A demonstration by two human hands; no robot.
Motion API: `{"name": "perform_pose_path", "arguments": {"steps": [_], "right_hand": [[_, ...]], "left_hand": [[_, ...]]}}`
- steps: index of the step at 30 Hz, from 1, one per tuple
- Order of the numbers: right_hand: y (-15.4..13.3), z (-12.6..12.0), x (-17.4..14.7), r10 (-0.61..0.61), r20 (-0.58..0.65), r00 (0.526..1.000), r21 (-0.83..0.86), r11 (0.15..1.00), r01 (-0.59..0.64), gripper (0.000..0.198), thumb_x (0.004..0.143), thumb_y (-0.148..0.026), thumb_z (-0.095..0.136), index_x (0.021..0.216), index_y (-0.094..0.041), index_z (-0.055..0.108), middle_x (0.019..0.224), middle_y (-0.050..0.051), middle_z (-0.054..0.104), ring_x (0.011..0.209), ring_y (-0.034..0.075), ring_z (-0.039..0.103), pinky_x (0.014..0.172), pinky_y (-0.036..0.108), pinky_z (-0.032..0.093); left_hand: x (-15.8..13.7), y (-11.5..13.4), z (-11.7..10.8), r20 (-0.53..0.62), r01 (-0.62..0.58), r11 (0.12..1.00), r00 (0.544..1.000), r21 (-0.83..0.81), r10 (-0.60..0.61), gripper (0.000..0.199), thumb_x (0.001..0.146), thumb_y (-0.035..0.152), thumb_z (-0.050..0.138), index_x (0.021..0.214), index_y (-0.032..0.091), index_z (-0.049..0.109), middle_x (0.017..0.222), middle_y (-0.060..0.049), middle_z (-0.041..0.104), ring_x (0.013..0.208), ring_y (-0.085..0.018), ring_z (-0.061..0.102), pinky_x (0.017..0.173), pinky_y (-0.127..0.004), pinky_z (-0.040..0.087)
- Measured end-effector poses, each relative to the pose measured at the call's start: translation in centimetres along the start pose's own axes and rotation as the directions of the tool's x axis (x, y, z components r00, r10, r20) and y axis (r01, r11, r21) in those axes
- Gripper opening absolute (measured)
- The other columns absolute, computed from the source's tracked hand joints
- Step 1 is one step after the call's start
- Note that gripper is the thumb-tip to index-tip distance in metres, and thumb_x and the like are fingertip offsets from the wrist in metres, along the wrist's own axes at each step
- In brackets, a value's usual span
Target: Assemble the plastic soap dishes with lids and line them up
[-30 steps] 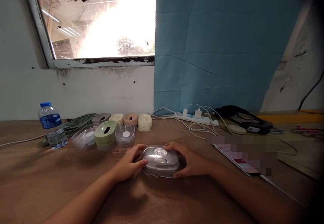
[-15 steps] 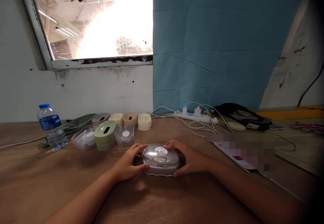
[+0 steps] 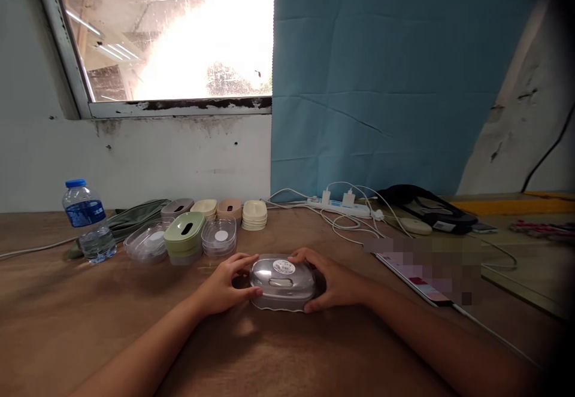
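A soap box [image 3: 282, 283] with a clear domed lid, a round white label and a pale oval slot in the middle sits on the brown table in front of me. My left hand [image 3: 233, 283] grips its left end, thumb at the front and fingers curled behind. Around the right end is my right hand [image 3: 326, 280], with the thumb low at the front corner and the fingers on the top rear edge. Behind it stand a green slotted tray stack [image 3: 184, 233] and two stacks of clear lids, the left one [image 3: 148, 241] larger than the right one [image 3: 219, 236].
Farther back are a grey tray stack [image 3: 176, 206], a peach one [image 3: 229, 208] and a cream stack [image 3: 254, 214]. A water bottle [image 3: 91, 223] stands left. To the right lie a power strip [image 3: 339, 206] with tangled cables, a tablet [image 3: 413, 277] and a black bag [image 3: 426, 208].
The whole view has shifted slightly, so everything appears a little farther left. Both hands keep the same hold on the soap box.
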State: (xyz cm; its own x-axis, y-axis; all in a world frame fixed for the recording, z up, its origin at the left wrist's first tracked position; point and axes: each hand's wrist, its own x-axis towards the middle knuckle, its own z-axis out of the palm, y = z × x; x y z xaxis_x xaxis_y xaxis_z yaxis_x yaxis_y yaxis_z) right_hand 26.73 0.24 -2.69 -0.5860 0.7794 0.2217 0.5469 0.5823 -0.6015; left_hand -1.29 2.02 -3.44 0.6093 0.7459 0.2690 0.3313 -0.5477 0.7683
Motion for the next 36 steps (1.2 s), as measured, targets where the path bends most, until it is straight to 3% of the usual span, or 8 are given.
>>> {"name": "perform_pose_path", "arguments": {"steps": [20,27,29,31,34,36], "right_hand": [[0.7,0.2,0.2,-0.086,-0.017,0.996,-0.089,0.993,0.084,0.071,0.053,-0.047,0.077,0.112,-0.022,0.046,0.122,0.009,0.042,0.113,0.027,0.043,0.096,0.039,0.037],[-0.4,0.1,0.3,-0.148,-0.034,0.988,-0.192,0.972,0.139,0.063,0.058,-0.046,0.074,0.110,-0.020,0.047,0.132,0.011,0.038,0.119,0.027,0.040,0.098,0.039,0.035],[-0.6,0.2,0.4,-0.090,-0.076,0.993,-0.249,0.966,0.068,0.062,0.060,-0.046,0.072,0.111,-0.021,0.047,0.128,0.009,0.044,0.115,0.027,0.045,0.096,0.039,0.037],[-0.3,0.3,0.7,0.027,-0.194,0.981,-0.320,0.943,-0.089,0.064,0.062,-0.047,0.070,0.115,-0.022,0.045,0.123,0.009,0.049,0.109,0.028,0.050,0.090,0.040,0.041],[1.3,0.0,1.0,0.169,-0.404,0.899,-0.434,0.830,-0.351,0.057,0.068,-0.047,0.063,0.115,-0.022,0.044,0.114,0.010,0.054,0.098,0.030,0.055,0.081,0.041,0.044],[2.6,-0.5,1.1,0.177,-0.481,0.859,-0.523,0.729,-0.443,0.047,0.073,-0.046,0.057,0.111,-0.020,0.047,0.112,0.011,0.055,0.098,0.032,0.055,0.081,0.043,0.043]], "left_hand": [[0.0,-0.1,-0.1,0.013,-0.053,0.998,0.998,-0.032,0.053,0.062,0.066,0.034,0.070,0.124,0.025,0.049,0.123,-0.008,0.046,0.107,-0.022,0.050,0.095,-0.036,0.043],[-0.1,0.2,0.1,-0.017,-0.060,0.993,0.998,0.099,0.062,0.059,0.074,0.035,0.061,0.129,0.026,0.043,0.126,-0.008,0.044,0.112,-0.023,0.047,0.097,-0.034,0.040],[-0.1,0.2,0.2,-0.075,-0.073,0.987,0.994,0.143,0.084,0.053,0.076,0.031,0.057,0.128,0.025,0.044,0.125,-0.008,0.045,0.111,-0.022,0.048,0.097,-0.033,0.040],[-0.1,0.2,0.2,-0.116,-0.085,0.977,0.987,0.194,0.109,0.046,0.077,0.026,0.054,0.122,0.024,0.049,0.122,-0.008,0.047,0.107,-0.021,0.050,0.093,-0.031,0.042],[-0.2,0.2,0.1,-0.133,-0.084,0.957,0.983,0.276,0.124,0.032,0.077,0.021,0.051,0.108,0.022,0.057,0.114,-0.008,0.051,0.098,-0.019,0.054,0.084,-0.029,0.046],[-0.2,0.1,0.0,-0.142,-0.066,0.951,0.983,0.301,0.113,0.025,0.077,0.021,0.050,0.100,0.022,0.059,0.109,-0.007,0.052,0.089,-0.017,0.056,0.077,-0.026,0.047]]}}
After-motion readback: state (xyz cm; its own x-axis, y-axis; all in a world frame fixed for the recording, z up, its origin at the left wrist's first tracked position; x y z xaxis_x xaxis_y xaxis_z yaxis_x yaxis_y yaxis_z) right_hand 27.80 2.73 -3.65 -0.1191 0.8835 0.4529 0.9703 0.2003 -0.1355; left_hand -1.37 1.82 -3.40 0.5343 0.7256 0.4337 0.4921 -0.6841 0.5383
